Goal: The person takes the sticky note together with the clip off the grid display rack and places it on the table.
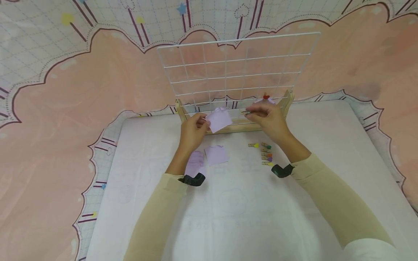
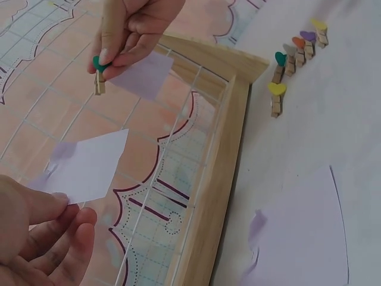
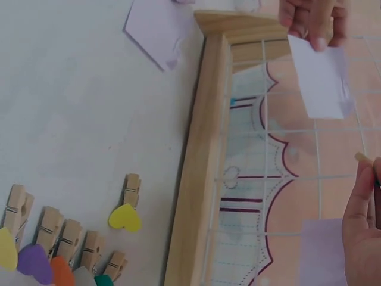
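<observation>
My left hand (image 1: 192, 132) pinches a small lilac paper sheet (image 1: 219, 119) by its edge, in front of the white wire grid (image 1: 225, 69). Between thumb and fingertips my right hand (image 1: 269, 119) holds a small wooden clothespin (image 2: 100, 83) topped by a green heart. Its jaw end points away from the fingers, toward the paper, with a gap between the two. Behind the right hand another lilac sheet (image 2: 146, 76) hangs on the grid, with a red-heart clothespin (image 1: 266, 96) at its top.
The grid stands in a wooden base (image 1: 245, 127). In front of it lie loose lilac sheets (image 1: 217, 155) on the white tabletop (image 1: 228, 217). To their right sit several heart clothespins (image 1: 266, 155), with a yellow-heart one (image 2: 276, 98) slightly apart. A patterned cloth (image 1: 98, 72) hangs behind.
</observation>
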`<state>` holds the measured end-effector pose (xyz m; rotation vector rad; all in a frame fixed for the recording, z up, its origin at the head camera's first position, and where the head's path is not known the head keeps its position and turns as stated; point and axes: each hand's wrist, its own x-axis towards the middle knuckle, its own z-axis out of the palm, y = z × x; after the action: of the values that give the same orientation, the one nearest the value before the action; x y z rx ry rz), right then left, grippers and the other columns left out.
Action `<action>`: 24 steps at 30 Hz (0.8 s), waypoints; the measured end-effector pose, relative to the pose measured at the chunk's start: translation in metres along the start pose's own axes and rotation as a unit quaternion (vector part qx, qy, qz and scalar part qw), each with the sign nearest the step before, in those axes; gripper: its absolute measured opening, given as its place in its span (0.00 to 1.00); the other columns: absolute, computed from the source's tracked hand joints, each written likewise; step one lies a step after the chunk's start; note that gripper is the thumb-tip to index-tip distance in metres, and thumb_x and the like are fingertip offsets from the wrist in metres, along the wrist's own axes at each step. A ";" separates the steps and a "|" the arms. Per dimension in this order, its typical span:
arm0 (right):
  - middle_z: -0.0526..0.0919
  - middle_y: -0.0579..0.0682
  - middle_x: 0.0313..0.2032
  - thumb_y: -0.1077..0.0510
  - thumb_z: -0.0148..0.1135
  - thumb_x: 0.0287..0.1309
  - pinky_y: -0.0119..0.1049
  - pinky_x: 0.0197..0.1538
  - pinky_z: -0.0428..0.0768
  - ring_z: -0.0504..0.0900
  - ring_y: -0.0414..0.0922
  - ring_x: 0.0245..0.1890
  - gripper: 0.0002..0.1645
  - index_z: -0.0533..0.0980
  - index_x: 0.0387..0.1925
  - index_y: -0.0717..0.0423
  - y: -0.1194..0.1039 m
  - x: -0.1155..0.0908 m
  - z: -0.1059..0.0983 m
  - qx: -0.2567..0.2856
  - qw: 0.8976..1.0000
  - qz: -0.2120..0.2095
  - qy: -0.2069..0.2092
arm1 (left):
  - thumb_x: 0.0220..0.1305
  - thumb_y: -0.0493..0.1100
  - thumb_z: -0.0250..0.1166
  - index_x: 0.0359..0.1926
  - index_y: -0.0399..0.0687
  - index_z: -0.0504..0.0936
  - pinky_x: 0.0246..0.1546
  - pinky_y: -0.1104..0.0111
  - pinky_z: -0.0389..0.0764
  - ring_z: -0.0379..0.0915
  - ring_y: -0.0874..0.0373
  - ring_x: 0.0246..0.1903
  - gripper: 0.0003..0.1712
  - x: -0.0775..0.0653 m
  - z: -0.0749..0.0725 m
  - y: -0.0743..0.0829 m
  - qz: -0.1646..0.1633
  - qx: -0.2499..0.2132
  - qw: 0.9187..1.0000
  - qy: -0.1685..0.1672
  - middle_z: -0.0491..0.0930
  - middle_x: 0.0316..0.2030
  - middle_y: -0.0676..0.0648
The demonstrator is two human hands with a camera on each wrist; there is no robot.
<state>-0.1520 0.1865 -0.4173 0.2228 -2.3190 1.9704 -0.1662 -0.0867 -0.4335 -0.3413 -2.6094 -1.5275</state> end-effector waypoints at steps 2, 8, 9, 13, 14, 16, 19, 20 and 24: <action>0.81 0.49 0.48 0.65 0.71 0.61 0.24 0.49 0.83 0.86 0.35 0.43 0.17 0.82 0.50 0.69 0.001 -0.002 -0.001 0.003 1.000 0.012 0.002 | 0.69 0.34 0.65 0.55 0.35 0.81 0.34 0.67 0.87 0.87 0.43 0.35 0.15 -0.002 -0.002 -0.001 -0.005 -0.001 1.000 0.000 0.86 0.38 0.36; 0.83 0.46 0.47 0.60 0.72 0.61 0.23 0.51 0.82 0.86 0.34 0.44 0.17 0.83 0.49 0.66 0.007 -0.009 -0.006 0.002 0.999 0.032 0.005 | 0.70 0.35 0.64 0.55 0.37 0.81 0.34 0.68 0.87 0.87 0.45 0.35 0.14 -0.007 -0.007 -0.006 -0.015 -0.005 1.000 0.005 0.86 0.39 0.36; 0.83 0.47 0.47 0.60 0.72 0.61 0.23 0.51 0.82 0.86 0.35 0.45 0.18 0.83 0.50 0.66 0.008 -0.010 -0.007 0.002 0.999 0.034 0.004 | 0.71 0.35 0.63 0.54 0.37 0.81 0.33 0.69 0.87 0.86 0.46 0.35 0.13 -0.008 -0.008 -0.007 -0.014 -0.003 1.000 0.006 0.86 0.38 0.36; 0.82 0.49 0.50 0.56 0.71 0.63 0.24 0.53 0.82 0.84 0.40 0.50 0.19 0.82 0.52 0.63 0.012 -0.014 -0.010 -0.017 0.998 0.054 0.000 | 0.73 0.36 0.61 0.50 0.38 0.82 0.32 0.71 0.86 0.85 0.47 0.33 0.09 -0.010 -0.012 -0.013 -0.011 -0.001 1.000 0.010 0.85 0.36 0.38; 0.82 0.50 0.51 0.54 0.71 0.63 0.24 0.54 0.81 0.83 0.42 0.52 0.20 0.82 0.53 0.61 0.013 -0.015 -0.011 -0.027 0.998 0.061 0.000 | 0.73 0.36 0.61 0.49 0.37 0.82 0.31 0.71 0.86 0.85 0.47 0.33 0.09 -0.011 -0.012 -0.014 -0.009 -0.002 1.000 0.011 0.84 0.35 0.38; 0.82 0.51 0.53 0.51 0.69 0.65 0.23 0.54 0.80 0.79 0.44 0.55 0.21 0.82 0.54 0.59 0.014 -0.017 -0.013 -0.047 0.996 0.073 0.000 | 0.73 0.36 0.61 0.48 0.37 0.83 0.32 0.72 0.86 0.85 0.48 0.34 0.08 -0.012 -0.013 -0.015 -0.007 -0.002 1.000 0.013 0.84 0.35 0.37; 0.83 0.53 0.54 0.49 0.68 0.65 0.22 0.54 0.80 0.78 0.45 0.56 0.23 0.82 0.55 0.59 0.016 -0.019 -0.015 -0.059 0.995 0.081 0.002 | 0.73 0.37 0.61 0.47 0.36 0.83 0.33 0.72 0.86 0.85 0.48 0.35 0.09 -0.014 -0.014 -0.017 -0.006 0.002 1.000 0.015 0.85 0.37 0.37; 0.83 0.53 0.54 0.49 0.68 0.65 0.22 0.54 0.80 0.79 0.45 0.56 0.22 0.82 0.54 0.59 0.017 -0.020 -0.016 -0.060 0.995 0.083 0.002 | 0.73 0.37 0.61 0.47 0.36 0.83 0.33 0.72 0.86 0.85 0.48 0.35 0.09 -0.015 -0.015 -0.017 -0.008 0.003 1.000 0.017 0.85 0.37 0.37; 0.85 0.54 0.53 0.52 0.69 0.65 0.22 0.53 0.81 0.84 0.41 0.51 0.21 0.82 0.54 0.61 0.019 -0.024 -0.017 -0.055 0.995 0.088 0.002 | 0.72 0.36 0.62 0.47 0.35 0.85 0.34 0.72 0.86 0.85 0.47 0.35 0.09 -0.018 -0.017 -0.020 -0.016 0.006 1.000 0.023 0.86 0.38 0.37</action>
<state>-0.1324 0.2072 -0.4369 0.0062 -2.5141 1.9059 -0.1539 -0.1131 -0.4457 -0.2613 -2.6002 -1.5105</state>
